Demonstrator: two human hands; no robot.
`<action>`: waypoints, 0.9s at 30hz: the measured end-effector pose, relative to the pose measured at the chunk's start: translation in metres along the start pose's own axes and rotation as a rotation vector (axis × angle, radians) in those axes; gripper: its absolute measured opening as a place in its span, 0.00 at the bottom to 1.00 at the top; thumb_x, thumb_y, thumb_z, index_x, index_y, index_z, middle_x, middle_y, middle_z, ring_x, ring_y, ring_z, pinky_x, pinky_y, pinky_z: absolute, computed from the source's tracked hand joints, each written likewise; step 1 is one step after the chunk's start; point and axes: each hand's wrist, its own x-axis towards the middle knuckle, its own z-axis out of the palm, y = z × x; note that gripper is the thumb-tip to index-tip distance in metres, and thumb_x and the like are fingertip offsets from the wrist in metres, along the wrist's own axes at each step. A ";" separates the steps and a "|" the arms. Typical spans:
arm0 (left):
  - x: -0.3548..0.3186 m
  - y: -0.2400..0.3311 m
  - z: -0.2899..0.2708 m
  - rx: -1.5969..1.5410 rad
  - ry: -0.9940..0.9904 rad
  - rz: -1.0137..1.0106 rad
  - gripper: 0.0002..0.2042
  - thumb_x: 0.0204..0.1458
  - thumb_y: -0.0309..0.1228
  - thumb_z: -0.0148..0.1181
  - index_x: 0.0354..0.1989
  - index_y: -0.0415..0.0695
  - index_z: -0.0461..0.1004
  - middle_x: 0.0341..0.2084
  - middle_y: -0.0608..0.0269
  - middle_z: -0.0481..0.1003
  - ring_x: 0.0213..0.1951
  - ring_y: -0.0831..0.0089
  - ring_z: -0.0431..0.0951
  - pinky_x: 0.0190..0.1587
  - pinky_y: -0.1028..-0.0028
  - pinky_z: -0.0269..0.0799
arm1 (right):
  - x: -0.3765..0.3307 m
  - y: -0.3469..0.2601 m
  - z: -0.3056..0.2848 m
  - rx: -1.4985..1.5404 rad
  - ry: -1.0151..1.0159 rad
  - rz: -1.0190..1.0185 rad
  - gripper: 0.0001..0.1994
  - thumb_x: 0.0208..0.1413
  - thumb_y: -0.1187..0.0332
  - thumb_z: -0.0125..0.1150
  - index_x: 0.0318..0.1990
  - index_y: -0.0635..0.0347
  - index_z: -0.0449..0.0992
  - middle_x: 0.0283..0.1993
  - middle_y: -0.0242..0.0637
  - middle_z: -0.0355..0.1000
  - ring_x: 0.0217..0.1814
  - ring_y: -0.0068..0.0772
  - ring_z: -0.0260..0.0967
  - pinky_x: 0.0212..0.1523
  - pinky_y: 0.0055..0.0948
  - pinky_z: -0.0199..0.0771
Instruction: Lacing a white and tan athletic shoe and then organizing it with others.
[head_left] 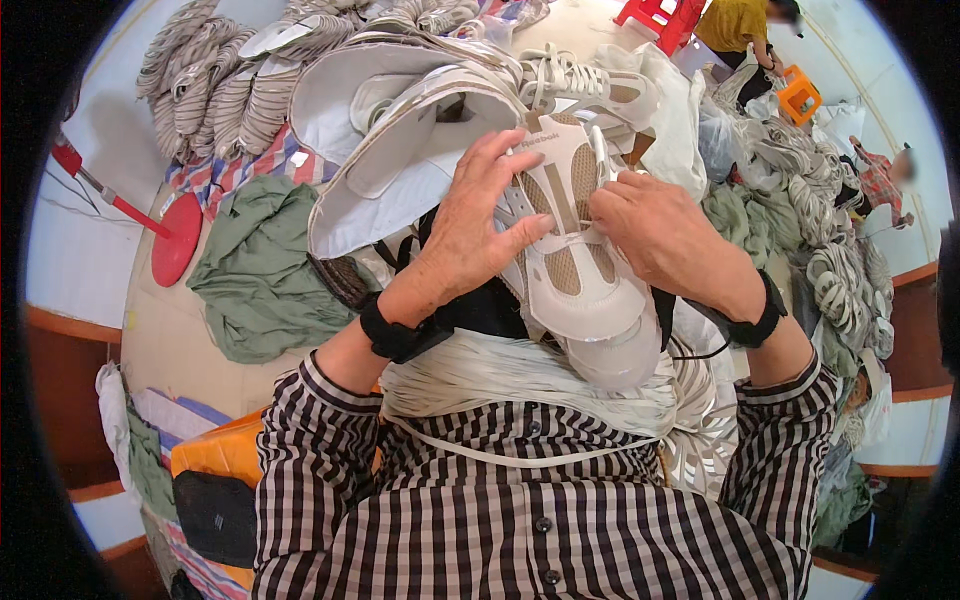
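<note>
Both hands on the shoe (580, 250), held over a bundle of laces (520, 375) in the lap; left hand (470, 225) wrapped round its left side, fingers gripping; right hand (655, 235) fingers pinching a lace (598, 150) at the tongue; green cloth (262, 270) left of the shoe

Shoe held over laces, work table beyond

The shoe (580, 250) is flanked by the left hand (475, 225) and right hand (655, 235); laces (520, 375) lie beneath, cloth (265, 270) left, uppers (215, 85) far left.
</note>
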 end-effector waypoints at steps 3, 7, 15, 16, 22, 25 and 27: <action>-0.002 -0.003 -0.002 0.028 -0.018 0.008 0.28 0.49 0.43 0.60 0.56 0.44 0.65 0.62 0.52 0.56 0.64 0.54 0.54 0.64 0.61 0.50 | 0.001 -0.001 -0.002 0.059 -0.007 -0.028 0.06 0.44 0.74 0.53 0.31 0.63 0.65 0.30 0.43 0.68 0.38 0.47 0.66 0.37 0.40 0.66; -0.003 -0.005 -0.003 0.027 -0.029 0.032 0.28 0.49 0.44 0.60 0.57 0.44 0.64 0.62 0.52 0.55 0.65 0.54 0.52 0.65 0.62 0.49 | 0.003 -0.003 -0.001 0.061 -0.001 -0.002 0.06 0.45 0.73 0.53 0.31 0.63 0.64 0.29 0.42 0.67 0.37 0.47 0.66 0.36 0.39 0.66; -0.004 -0.008 -0.001 0.044 -0.031 0.052 0.28 0.49 0.44 0.60 0.57 0.44 0.64 0.63 0.52 0.55 0.66 0.54 0.51 0.65 0.61 0.49 | 0.007 -0.009 -0.005 -0.094 0.026 -0.142 0.07 0.44 0.72 0.56 0.32 0.61 0.66 0.28 0.38 0.67 0.37 0.42 0.67 0.37 0.38 0.66; -0.004 -0.008 0.000 0.011 -0.040 0.045 0.28 0.48 0.43 0.61 0.57 0.44 0.64 0.63 0.51 0.55 0.66 0.51 0.49 0.66 0.59 0.47 | 0.010 -0.009 -0.005 -0.100 -0.034 -0.170 0.07 0.44 0.72 0.56 0.33 0.61 0.67 0.29 0.38 0.68 0.37 0.42 0.67 0.38 0.38 0.66; -0.004 -0.008 0.000 -0.052 -0.055 0.041 0.28 0.47 0.41 0.62 0.57 0.44 0.64 0.63 0.51 0.54 0.67 0.49 0.47 0.66 0.58 0.46 | 0.016 0.002 -0.006 0.065 -0.170 -0.160 0.08 0.44 0.72 0.56 0.34 0.61 0.68 0.28 0.41 0.68 0.37 0.46 0.68 0.37 0.40 0.67; -0.005 -0.009 0.001 -0.047 -0.055 0.044 0.28 0.47 0.40 0.62 0.57 0.44 0.63 0.63 0.52 0.54 0.67 0.49 0.47 0.66 0.58 0.46 | 0.011 0.002 0.007 0.181 -0.069 -0.069 0.06 0.46 0.73 0.55 0.33 0.61 0.68 0.27 0.43 0.66 0.35 0.48 0.66 0.34 0.41 0.66; -0.005 -0.008 0.001 -0.037 -0.061 0.036 0.29 0.47 0.40 0.62 0.57 0.44 0.63 0.63 0.52 0.54 0.67 0.49 0.46 0.66 0.58 0.46 | 0.009 0.000 0.011 0.227 0.030 -0.045 0.05 0.48 0.75 0.55 0.31 0.62 0.67 0.27 0.44 0.65 0.34 0.49 0.65 0.33 0.40 0.65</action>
